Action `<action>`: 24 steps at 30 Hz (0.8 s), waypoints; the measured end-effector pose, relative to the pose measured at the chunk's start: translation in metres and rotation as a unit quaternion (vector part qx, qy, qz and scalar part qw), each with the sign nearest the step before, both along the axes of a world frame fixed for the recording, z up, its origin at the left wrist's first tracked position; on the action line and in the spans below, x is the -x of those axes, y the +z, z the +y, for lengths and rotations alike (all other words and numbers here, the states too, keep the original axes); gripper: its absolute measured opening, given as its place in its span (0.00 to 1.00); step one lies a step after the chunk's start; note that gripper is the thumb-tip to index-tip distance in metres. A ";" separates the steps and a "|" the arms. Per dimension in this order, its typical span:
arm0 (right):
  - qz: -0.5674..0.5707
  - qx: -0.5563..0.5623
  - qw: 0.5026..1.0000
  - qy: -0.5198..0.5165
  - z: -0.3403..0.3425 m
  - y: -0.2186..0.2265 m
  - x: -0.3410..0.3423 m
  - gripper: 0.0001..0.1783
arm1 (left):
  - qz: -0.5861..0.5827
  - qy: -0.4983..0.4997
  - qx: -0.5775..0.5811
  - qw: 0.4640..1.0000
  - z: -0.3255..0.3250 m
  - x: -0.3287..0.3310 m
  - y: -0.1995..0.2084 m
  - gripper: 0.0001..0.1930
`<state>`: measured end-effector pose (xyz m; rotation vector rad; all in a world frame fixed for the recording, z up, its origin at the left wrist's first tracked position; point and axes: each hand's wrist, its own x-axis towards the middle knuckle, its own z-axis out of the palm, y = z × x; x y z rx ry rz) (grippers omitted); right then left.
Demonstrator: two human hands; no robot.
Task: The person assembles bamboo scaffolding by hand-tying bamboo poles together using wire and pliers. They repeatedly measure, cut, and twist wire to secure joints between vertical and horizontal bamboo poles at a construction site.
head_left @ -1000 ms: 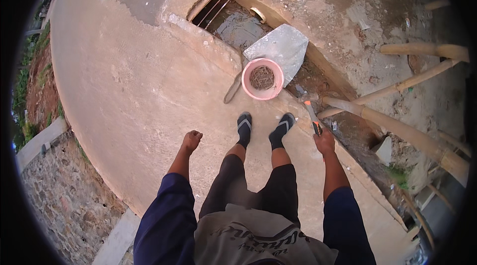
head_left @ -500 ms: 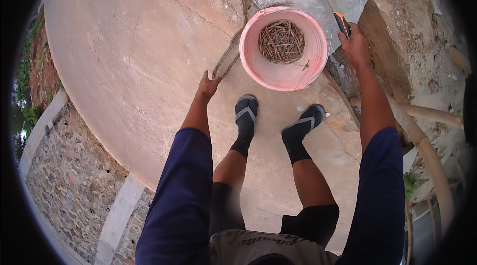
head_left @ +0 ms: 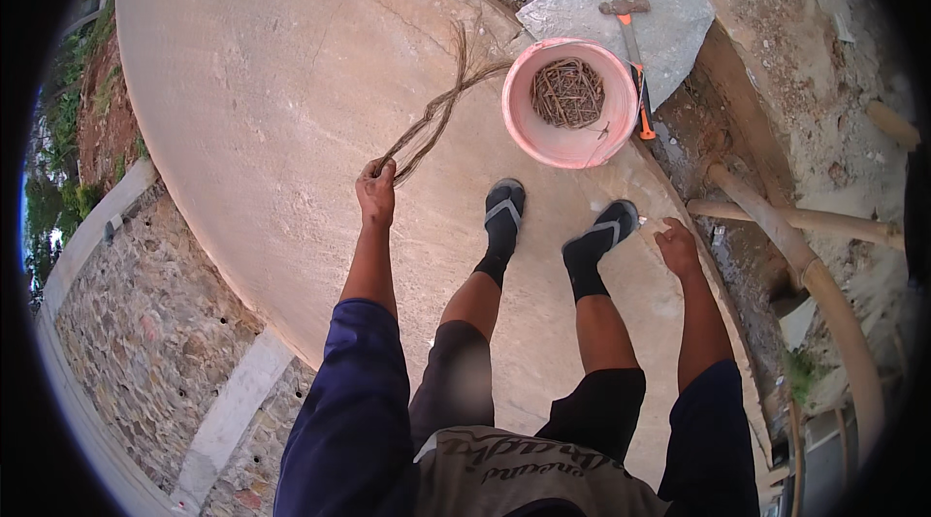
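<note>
A: Grip status?

B: Left hand (head_left: 376, 192) closed round the near end of a wire bundle (head_left: 438, 112). Right hand (head_left: 677, 247) loosely curled, nothing seen in it; how tightly it closes, cannot tell.

A: Wire bundle's position?

B: Above the concrete (head_left: 281, 119), running from the left hand toward a pink bucket (head_left: 572, 145) containing thin rusty pieces (head_left: 567, 95).

A: Hammer (head_left: 633, 51)?

B: Head on the grey slab (head_left: 674, 17), handle just right of the bucket.

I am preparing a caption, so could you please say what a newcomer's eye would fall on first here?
Probably the pink bucket, above and right of centre, thin brown pieces inside. Next, the orange-and-black hammer just right of it, its head over the pale slab. Then the long bundle of strands left of the bucket, held in the left hand.
</note>
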<state>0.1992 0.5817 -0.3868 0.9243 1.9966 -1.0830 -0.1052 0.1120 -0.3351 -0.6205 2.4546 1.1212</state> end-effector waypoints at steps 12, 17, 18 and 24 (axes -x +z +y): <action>0.114 0.080 0.990 0.021 -0.139 0.398 0.063 0.31 | 0.109 -0.376 0.129 0.911 0.079 0.027 0.408 0.09; 0.393 0.044 0.918 0.021 -0.192 0.577 0.127 0.33 | 0.193 -0.597 0.039 0.778 0.146 -0.029 0.571 0.14; 0.426 0.040 0.903 0.018 -0.198 0.590 0.128 0.34 | 0.197 -0.616 -0.013 0.762 0.156 -0.047 0.595 0.16; 0.450 -0.017 0.886 -0.113 -0.113 0.653 0.052 0.16 | 0.243 -0.580 -0.278 0.726 0.243 -0.112 0.667 0.20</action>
